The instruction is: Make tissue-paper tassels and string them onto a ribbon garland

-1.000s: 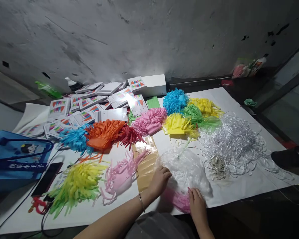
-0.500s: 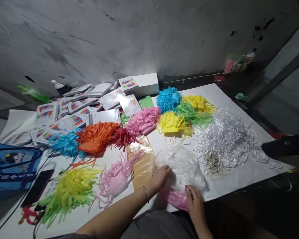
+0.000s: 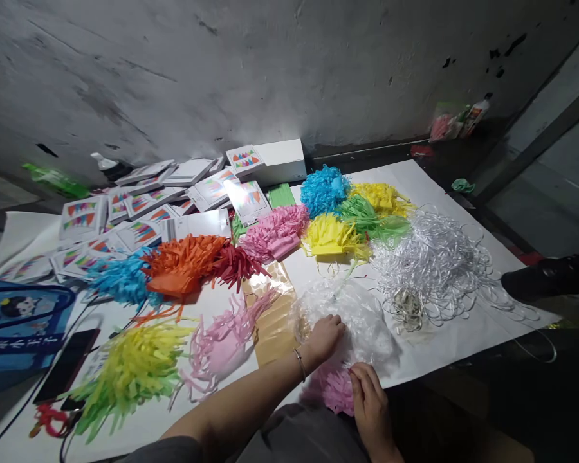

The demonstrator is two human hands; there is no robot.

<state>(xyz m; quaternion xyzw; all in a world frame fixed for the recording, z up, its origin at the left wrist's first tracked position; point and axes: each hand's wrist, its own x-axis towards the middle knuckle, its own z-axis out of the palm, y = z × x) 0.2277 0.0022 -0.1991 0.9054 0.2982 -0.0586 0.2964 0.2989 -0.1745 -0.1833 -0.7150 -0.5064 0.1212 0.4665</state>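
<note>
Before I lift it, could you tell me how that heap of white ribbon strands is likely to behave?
The white ribbon heap looks floppy: thin loose loops sprawl over the white sheet. It is probably light, being mostly air. Its strands seem tangled, so it would likely come up as a trailing clump and might snag the green fringe beside it.

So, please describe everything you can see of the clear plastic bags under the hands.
The clear bags form a crumpled, glossy, see-through heap, thin film by the look. It lies flat on the white paper, between the gold sheet and the white strings. The left hand rests on its near left part; the right hand is at its near edge, over a pink tassel that sits against the heap.
</note>
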